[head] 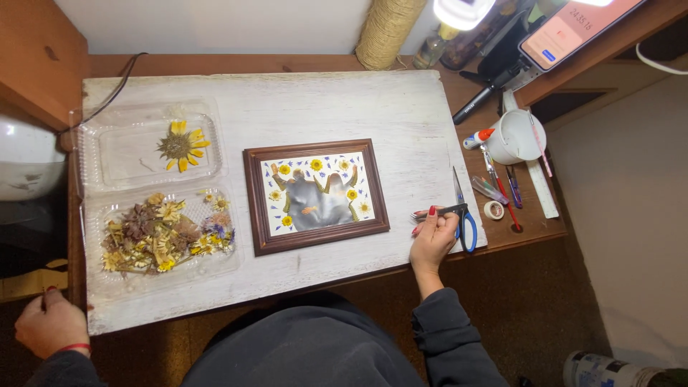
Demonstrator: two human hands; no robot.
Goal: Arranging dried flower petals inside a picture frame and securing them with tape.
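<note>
My right hand (432,240) rests at the white board's right edge, fingers closed on the handle of blue-handled scissors (462,211) and a thin tweezer-like tool. Left of it lies a brown picture frame (316,195) holding pressed yellow flowers and blue petals on white. My left hand (50,322) grips the near left corner of the white board (287,107). A clear plastic tray (154,240) of dried flowers sits at the left, and its open lid half (115,147) holds a single yellow flower (182,145).
A white cup (517,135), glue bottle, tape roll, pens and ruler lie on the wooden desk to the right. A twine spool (388,29), a phone on a stand and a lamp stand at the back. A white rounded object sits at far left.
</note>
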